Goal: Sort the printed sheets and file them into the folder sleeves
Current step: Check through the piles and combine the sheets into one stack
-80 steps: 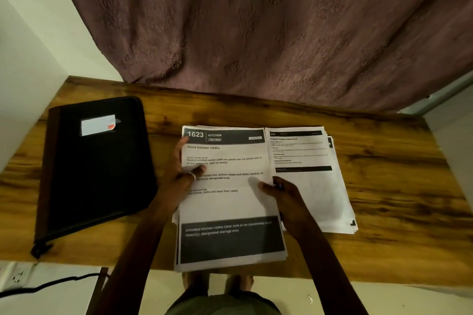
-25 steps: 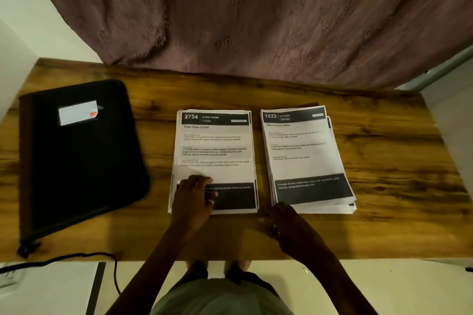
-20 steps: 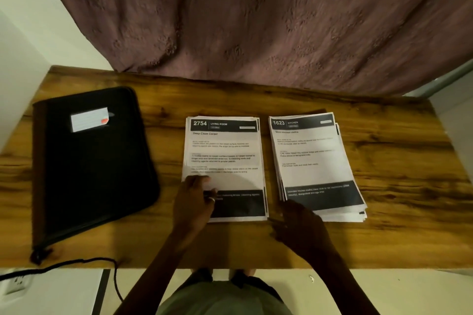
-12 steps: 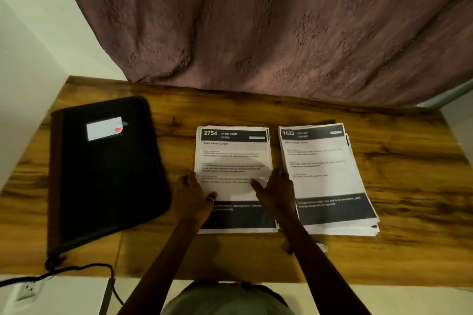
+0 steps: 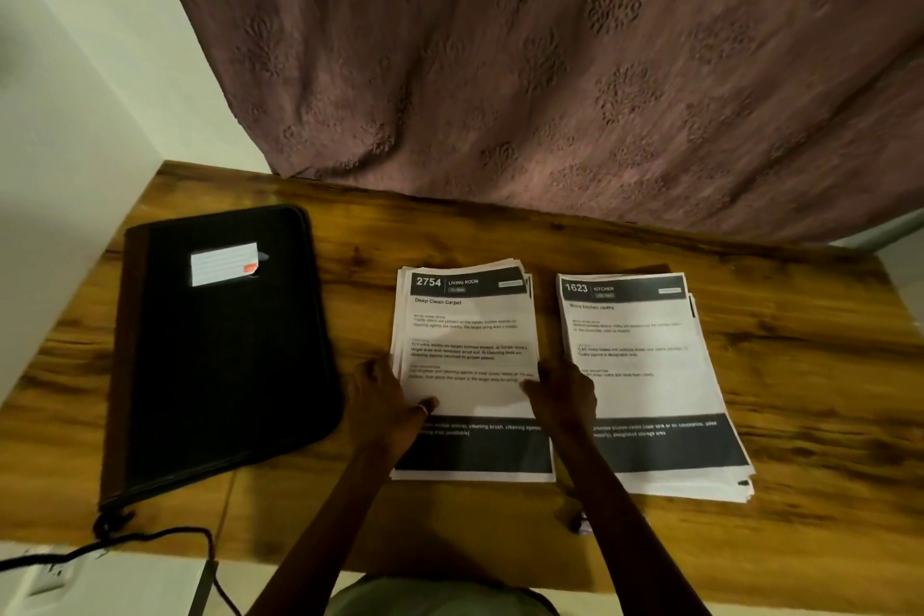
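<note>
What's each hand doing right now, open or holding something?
Left hand: grips the left edge of the 2754 stack, thumb on top.
Right hand: grips the same stack's right edge, thumb on top.

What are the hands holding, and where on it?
The 2754 Living Room stack: the left hand pinches its left edge, the right hand its right edge, both near mid-length.

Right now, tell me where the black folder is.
In the head view, the black folder lies closed on the left part of the wooden table, just left of the 2754 stack, which separates it from the 1623 stack.
</note>
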{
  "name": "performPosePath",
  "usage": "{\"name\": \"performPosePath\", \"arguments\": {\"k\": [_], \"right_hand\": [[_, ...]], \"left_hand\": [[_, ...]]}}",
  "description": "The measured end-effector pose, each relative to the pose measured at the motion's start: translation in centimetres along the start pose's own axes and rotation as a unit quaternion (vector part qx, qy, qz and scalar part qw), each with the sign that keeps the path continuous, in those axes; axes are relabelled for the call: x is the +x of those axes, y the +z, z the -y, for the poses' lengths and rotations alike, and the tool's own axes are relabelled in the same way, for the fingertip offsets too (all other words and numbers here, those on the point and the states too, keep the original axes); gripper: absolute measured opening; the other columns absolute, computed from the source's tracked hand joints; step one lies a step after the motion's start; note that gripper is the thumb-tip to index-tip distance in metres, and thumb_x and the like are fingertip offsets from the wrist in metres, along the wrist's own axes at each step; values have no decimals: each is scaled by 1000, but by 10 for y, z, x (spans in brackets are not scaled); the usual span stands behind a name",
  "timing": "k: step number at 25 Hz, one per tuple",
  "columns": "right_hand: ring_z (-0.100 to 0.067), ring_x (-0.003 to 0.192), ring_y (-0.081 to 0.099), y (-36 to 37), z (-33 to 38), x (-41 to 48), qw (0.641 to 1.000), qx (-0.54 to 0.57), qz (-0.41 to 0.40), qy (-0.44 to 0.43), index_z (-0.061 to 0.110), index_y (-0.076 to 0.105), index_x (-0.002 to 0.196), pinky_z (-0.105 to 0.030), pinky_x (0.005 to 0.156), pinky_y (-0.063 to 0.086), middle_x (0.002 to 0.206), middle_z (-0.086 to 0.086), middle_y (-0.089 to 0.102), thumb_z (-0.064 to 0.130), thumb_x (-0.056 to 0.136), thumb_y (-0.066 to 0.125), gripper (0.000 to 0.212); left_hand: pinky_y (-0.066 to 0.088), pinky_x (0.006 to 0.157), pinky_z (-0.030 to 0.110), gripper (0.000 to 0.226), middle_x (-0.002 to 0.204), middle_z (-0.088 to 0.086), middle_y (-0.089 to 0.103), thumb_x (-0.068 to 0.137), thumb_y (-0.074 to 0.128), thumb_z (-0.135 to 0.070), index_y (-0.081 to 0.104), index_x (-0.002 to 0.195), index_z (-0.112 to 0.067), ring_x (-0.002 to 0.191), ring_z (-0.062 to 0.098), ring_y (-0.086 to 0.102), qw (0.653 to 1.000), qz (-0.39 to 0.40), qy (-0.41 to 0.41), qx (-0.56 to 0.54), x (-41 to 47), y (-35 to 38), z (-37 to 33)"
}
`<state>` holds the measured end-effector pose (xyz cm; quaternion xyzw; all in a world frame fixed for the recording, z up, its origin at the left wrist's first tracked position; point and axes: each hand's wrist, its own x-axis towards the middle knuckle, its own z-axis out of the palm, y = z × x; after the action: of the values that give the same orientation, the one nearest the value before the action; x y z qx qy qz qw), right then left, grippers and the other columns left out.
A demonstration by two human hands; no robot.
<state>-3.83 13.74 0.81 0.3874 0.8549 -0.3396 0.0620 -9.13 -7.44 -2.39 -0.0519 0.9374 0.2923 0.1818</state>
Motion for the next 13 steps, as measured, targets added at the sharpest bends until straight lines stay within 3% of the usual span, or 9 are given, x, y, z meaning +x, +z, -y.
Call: {"name": "performPosePath", "arguments": {"k": [3,9,13], "right_hand": [[-24,101,69,-13,1,-3,999,-9,-41,-21,18,65,113,-35,85,56,115,-4,69,29,95,62,21],[-29,91,71,-28,-8,-6,958,-17,-204,-202,12,70,103,-36,78,57,103,-10,72,16,88,71,16],[-32,94,71,-31,-10,-4,945,16,-218,-244,9,68,103,-33,80,52,106,-12,71,12,87,71,17]], "left_hand": [[40,108,48,87,151,11,34,79,76,-53,35,147,-17,139,34,33,999,-24,6,-30,3,-1,2],[33,111,50,65,144,9,48,88,64,-54,48,140,-18,137,34,39,995,-74,67,6,16,-5,12],[46,102,46,56,139,10,54,92,62,-49,53,135,-15,130,33,49,991,-82,78,-67,4,-11,0]]}}
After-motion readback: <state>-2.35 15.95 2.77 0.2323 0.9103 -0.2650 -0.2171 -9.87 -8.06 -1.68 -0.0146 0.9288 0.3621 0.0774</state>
